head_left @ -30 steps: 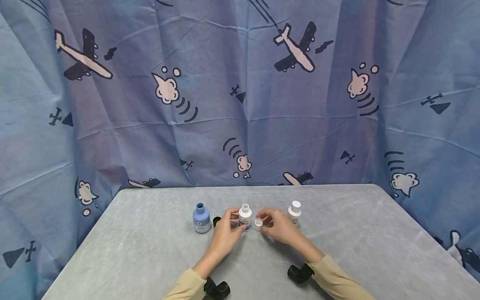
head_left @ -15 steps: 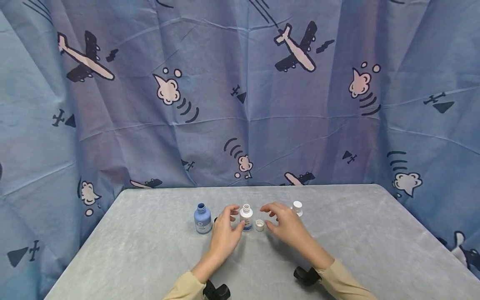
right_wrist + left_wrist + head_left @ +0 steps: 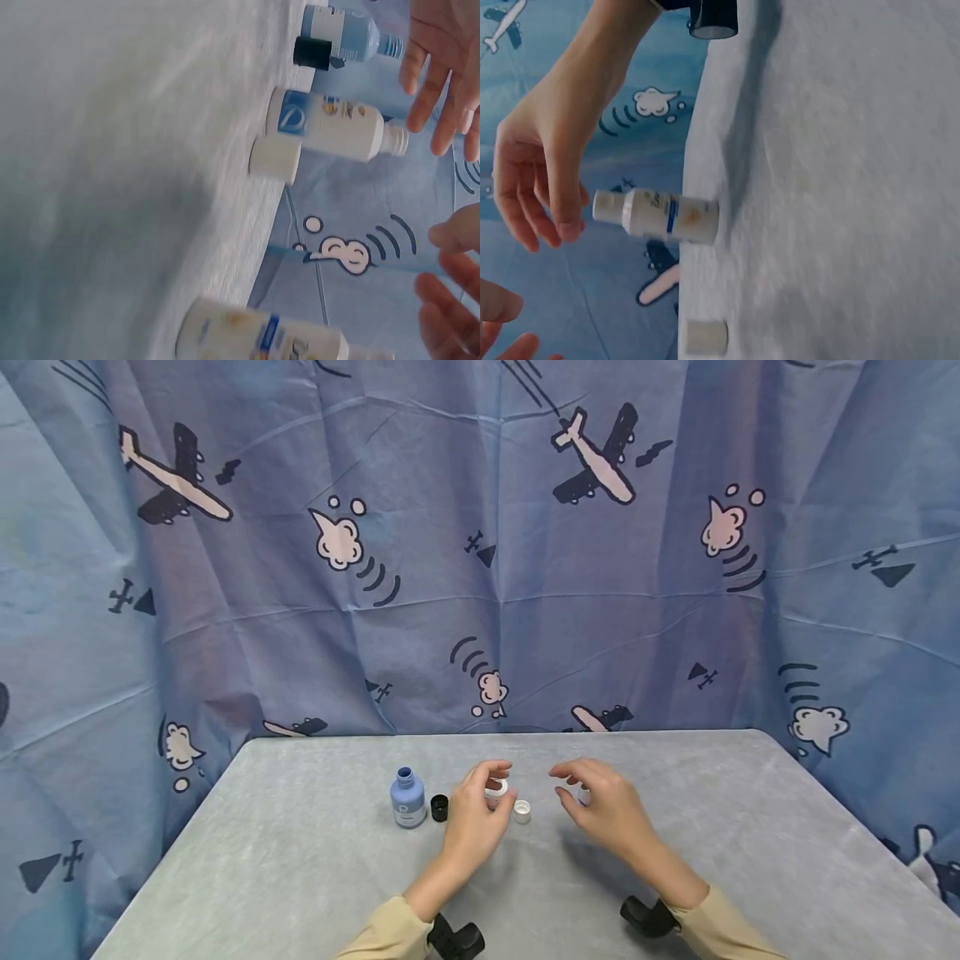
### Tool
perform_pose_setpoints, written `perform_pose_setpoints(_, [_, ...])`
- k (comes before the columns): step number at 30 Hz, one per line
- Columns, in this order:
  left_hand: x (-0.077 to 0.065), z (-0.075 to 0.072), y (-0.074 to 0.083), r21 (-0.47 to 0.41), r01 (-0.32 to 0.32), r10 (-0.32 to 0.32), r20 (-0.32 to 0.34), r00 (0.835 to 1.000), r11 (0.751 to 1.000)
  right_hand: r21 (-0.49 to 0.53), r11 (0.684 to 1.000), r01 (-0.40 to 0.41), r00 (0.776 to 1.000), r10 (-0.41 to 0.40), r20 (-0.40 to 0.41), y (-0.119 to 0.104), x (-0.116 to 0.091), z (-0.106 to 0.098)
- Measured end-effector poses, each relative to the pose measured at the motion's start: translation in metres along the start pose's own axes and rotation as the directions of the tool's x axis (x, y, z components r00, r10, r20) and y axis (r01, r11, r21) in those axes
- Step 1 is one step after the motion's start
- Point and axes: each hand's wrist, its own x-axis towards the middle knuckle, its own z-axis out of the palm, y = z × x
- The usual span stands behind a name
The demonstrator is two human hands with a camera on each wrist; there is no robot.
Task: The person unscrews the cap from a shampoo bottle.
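Observation:
My left hand (image 3: 476, 818) is held loosely above the table with nothing in it, overlapping a white bottle (image 3: 497, 788). In the right wrist view that bottle (image 3: 334, 126) stands upright, its neck bare. A white screw cap (image 3: 522, 812) rests on the table beside it. My right hand (image 3: 611, 806), its fingers relaxed and apart, hovers before a second white bottle (image 3: 584, 795), which it mostly hides. The left wrist view shows this second bottle (image 3: 667, 215) capped, with my right hand (image 3: 551, 165) close by its top.
A blue bottle (image 3: 408, 802) without a cap stands to the left, a black cap (image 3: 439, 808) next to it. All of them are on a grey-covered table (image 3: 300, 860). Behind hangs a blue curtain (image 3: 420, 568) with airplane prints.
My left hand has let go of the open white bottle and risen in front of it. My right hand has left the white cap and moved right, to the capped bottle.

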Motion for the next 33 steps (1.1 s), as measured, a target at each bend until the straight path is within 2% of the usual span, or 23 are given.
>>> perform_pose_setpoints(4, [0.002,0.008,0.008,-0.022,-0.01,0.011,0.037,0.999,1.0,-0.008,0.998,0.058,0.998,-0.058,-0.005,0.007,-0.001,-0.011])
perform_pose_setpoints(8, [0.003,0.016,0.013,-0.062,-0.026,0.03,0.061,0.998,0.998,-0.003,0.997,0.073,0.997,-0.073,0.013,0.015,-0.004,-0.02])
perform_pose_setpoints(13, [0.001,0.029,0.016,-0.11,-0.037,0.044,0.059,0.997,0.993,0.007,0.999,0.038,0.999,-0.038,0.024,0.023,-0.012,-0.03])
perform_pose_setpoints(20, [-0.006,0.045,0.018,-0.136,0.01,0.003,0.096,0.995,0.991,0.009,1.0,-0.023,0.999,0.023,-0.023,0.032,-0.026,-0.043])
perform_pose_setpoints(24, [-0.008,0.053,0.019,-0.159,0.058,-0.038,0.122,0.992,0.986,0.038,0.996,-0.08,0.996,0.082,-0.04,0.04,-0.033,-0.046])
perform_pose_setpoints(26, [-0.009,0.058,0.019,-0.166,0.074,-0.05,0.142,0.989,0.983,0.088,0.986,-0.143,0.988,0.147,-0.038,0.044,-0.036,-0.046])
perform_pose_setpoints(30, [-0.011,0.067,0.017,-0.162,0.092,-0.063,0.179,0.982,0.982,0.199,0.938,-0.285,0.956,0.292,-0.006,0.051,-0.041,-0.047])
perform_pose_setpoints(33, [-0.012,0.072,0.016,-0.141,0.103,-0.075,0.189,0.979,0.985,0.221,0.909,-0.353,0.934,0.356,0.03,0.056,-0.045,-0.047])
